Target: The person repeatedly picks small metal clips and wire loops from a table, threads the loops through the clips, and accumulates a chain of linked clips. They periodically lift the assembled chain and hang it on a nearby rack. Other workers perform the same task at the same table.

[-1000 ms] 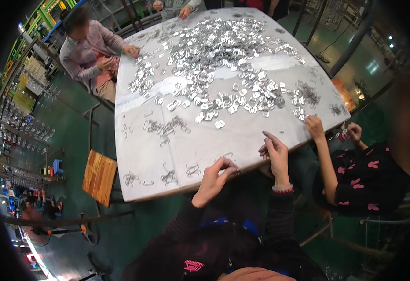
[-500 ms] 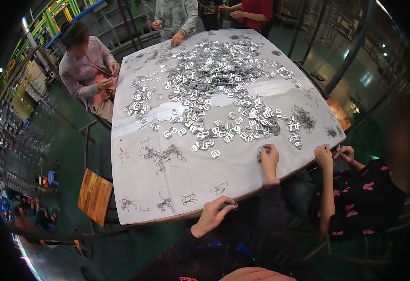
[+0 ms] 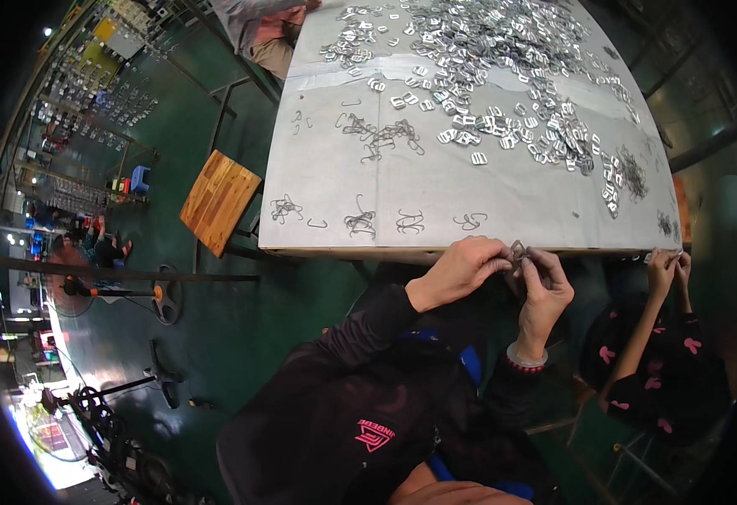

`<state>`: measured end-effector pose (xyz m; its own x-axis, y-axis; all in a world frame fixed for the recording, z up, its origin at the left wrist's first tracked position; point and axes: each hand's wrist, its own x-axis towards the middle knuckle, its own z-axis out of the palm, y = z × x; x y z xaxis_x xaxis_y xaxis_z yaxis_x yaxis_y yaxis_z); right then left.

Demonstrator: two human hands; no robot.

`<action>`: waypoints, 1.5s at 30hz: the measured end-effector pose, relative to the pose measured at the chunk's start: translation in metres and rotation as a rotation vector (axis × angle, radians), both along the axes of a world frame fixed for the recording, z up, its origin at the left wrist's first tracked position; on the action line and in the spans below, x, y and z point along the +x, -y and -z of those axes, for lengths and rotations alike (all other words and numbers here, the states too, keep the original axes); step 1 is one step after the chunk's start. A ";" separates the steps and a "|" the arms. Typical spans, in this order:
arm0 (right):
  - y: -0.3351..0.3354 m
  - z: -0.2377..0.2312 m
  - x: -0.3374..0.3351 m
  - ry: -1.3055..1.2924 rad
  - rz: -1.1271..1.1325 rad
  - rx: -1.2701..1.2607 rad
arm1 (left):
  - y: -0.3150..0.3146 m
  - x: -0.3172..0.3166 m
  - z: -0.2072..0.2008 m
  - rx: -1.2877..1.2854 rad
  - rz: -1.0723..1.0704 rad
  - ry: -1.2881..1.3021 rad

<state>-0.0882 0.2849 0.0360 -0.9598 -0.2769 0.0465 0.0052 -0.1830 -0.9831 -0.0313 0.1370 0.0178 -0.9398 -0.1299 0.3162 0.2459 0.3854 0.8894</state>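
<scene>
At the table's near edge, my left hand (image 3: 468, 268) and my right hand (image 3: 547, 284) are close together, both with fingers pinched. A small metal buckle (image 3: 517, 247) shows between the fingertips, held by my right hand. Whatever my left fingers pinch is too small to make out. Beyond my hands a big heap of flat, slotted silver buckles (image 3: 503, 50) covers the far part of the white-covered table (image 3: 436, 198). Small bunches of bent wire hooks (image 3: 410, 221) lie near the front edge, and a larger tangle of hooks (image 3: 394, 135) is farther back on the left.
Close on my right a co-worker's hands (image 3: 665, 268) meet at the table corner. Another seated person (image 3: 272, 29) is at the far left. A wooden stool (image 3: 220, 202) stands left of the table, with a fan (image 3: 165, 294) and metal racks beyond it.
My right hand has come back from over the tabletop to meet my left at the edge, and a buckle now shows between them. The view has shifted down and left.
</scene>
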 end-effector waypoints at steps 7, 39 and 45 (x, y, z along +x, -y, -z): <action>0.009 0.007 0.006 0.151 0.036 -0.254 | 0.008 0.008 -0.001 0.069 0.000 0.037; -0.008 -0.010 0.012 0.168 -0.096 -0.236 | 0.187 -0.033 0.027 -0.265 -0.453 0.315; -0.012 -0.004 0.023 0.120 -0.071 -0.119 | 0.158 -0.067 0.052 -0.503 -0.416 0.218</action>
